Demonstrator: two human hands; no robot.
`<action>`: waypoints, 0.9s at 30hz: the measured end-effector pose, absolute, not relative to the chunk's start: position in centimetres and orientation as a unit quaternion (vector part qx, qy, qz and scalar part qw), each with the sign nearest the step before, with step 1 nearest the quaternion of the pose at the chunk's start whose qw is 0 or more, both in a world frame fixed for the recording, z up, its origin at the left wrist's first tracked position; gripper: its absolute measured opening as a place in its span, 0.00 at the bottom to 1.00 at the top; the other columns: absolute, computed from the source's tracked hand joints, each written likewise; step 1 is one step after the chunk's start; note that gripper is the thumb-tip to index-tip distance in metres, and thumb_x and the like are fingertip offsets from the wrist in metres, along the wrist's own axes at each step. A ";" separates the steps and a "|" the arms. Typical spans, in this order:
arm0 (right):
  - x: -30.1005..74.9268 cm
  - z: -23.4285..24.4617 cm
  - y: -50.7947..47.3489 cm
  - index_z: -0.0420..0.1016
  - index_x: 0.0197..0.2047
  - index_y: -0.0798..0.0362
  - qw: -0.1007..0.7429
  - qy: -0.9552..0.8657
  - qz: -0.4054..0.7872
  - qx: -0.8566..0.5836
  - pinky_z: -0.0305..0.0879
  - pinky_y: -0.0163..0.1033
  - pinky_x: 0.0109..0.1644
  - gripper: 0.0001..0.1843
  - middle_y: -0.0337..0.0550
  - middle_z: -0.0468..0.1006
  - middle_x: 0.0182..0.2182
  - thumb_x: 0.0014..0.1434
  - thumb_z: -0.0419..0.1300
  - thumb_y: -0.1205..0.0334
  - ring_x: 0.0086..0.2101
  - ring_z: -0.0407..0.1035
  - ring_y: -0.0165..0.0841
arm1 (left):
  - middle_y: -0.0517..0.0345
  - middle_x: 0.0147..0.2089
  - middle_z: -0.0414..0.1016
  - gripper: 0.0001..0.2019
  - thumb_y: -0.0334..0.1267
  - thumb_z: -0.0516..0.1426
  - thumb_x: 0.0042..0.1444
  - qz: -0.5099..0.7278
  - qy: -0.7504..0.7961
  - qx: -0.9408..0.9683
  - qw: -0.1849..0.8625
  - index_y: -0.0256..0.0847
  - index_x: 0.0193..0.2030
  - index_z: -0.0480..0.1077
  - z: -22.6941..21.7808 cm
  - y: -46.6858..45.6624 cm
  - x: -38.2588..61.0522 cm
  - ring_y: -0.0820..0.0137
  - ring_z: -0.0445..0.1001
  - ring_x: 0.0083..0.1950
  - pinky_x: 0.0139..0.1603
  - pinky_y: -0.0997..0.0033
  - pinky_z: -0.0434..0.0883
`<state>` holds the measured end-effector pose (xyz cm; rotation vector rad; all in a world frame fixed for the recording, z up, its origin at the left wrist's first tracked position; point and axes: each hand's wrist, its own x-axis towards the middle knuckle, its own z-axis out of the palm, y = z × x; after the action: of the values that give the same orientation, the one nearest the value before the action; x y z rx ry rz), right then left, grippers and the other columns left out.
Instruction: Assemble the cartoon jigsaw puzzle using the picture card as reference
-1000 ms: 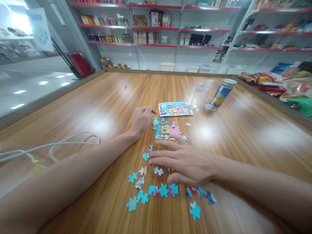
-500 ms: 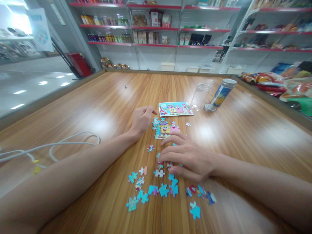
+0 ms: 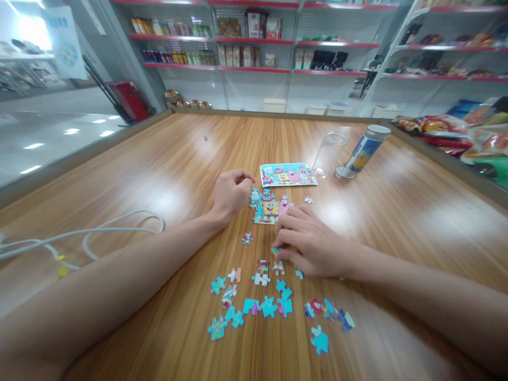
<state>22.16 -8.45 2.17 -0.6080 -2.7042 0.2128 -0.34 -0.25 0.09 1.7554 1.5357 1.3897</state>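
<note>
My right hand (image 3: 307, 239) is closed, thumb and fingertips together on a small teal jigsaw piece (image 3: 276, 251) just above the table. It partly covers the lower right of the partly joined jigsaw (image 3: 270, 208), which shows a yellow and a pink cartoon figure. Left of that jigsaw, my left hand (image 3: 232, 194) rests with its fingers curled in; no piece shows in them. A red and blue piece (image 3: 247, 238) lies between my forearms. Nearer me are a white piece (image 3: 261, 279), a teal piece (image 3: 269, 307) and several more loose ones.
Behind the jigsaw lies a picture card (image 3: 289, 175). A clear cylinder (image 3: 330, 153) and a blue can (image 3: 367, 150) stand to its right. A white cable (image 3: 119, 230) loops at left. Snack bags (image 3: 440, 132) lie beyond the table's right edge, and stocked shelves (image 3: 254, 41) at the back.
My right hand has gone from spread fingers over the loose pieces to a pinch, taking the teal piece and shifting it right. My left hand has curled slightly more and stays in place.
</note>
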 end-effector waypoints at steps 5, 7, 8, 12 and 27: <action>22.2 2.8 -8.5 0.74 0.37 0.54 0.158 -0.955 0.086 -0.235 0.52 0.45 0.49 0.07 0.46 0.75 0.38 0.64 0.62 0.59 0.43 0.63 0.39 | 0.55 0.38 0.73 0.16 0.32 0.55 0.45 0.379 0.569 0.711 0.164 0.41 0.40 0.79 0.5 -0.6 -0.2 0.64 0.70 0.42 0.43 0.65 0.66; 22.2 2.9 -8.5 0.74 0.37 0.54 0.156 -0.956 0.089 -0.232 0.52 0.45 0.48 0.07 0.45 0.76 0.37 0.63 0.63 0.60 0.42 0.64 0.39 | 0.51 0.47 0.73 0.19 0.34 0.58 0.45 0.303 0.582 0.741 0.142 0.44 0.45 0.78 0.8 -1.0 0.1 0.56 0.68 0.53 0.52 0.55 0.65; 22.2 3.0 -8.4 0.74 0.37 0.54 0.155 -0.957 0.088 -0.230 0.51 0.44 0.47 0.07 0.45 0.76 0.37 0.63 0.63 0.60 0.42 0.64 0.39 | 0.50 0.50 0.72 0.21 0.35 0.59 0.44 0.271 0.585 0.753 0.133 0.46 0.48 0.78 1.0 -1.2 0.2 0.53 0.67 0.56 0.55 0.51 0.63; 22.2 2.7 -8.4 0.74 0.36 0.53 0.147 -0.962 0.084 -0.214 0.51 0.44 0.48 0.05 0.43 0.77 0.35 0.64 0.63 0.62 0.41 0.64 0.38 | 0.50 0.52 0.70 0.24 0.36 0.59 0.44 0.213 0.568 0.786 0.121 0.49 0.52 0.75 1.3 -1.7 0.5 0.50 0.65 0.59 0.57 0.47 0.60; 22.0 3.0 -9.2 0.70 0.37 0.55 0.112 -0.969 0.040 -0.217 0.55 0.45 0.48 0.06 0.47 0.74 0.37 0.67 0.59 0.64 0.41 0.65 0.38 | 0.51 0.51 0.69 0.24 0.37 0.58 0.47 0.192 0.513 0.829 0.113 0.48 0.54 0.74 1.0 -1.6 0.2 0.52 0.67 0.57 0.57 0.49 0.60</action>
<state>22.05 -9.25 2.97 -0.6358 -2.8442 0.1188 0.20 -1.60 1.01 2.4318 1.5047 0.5637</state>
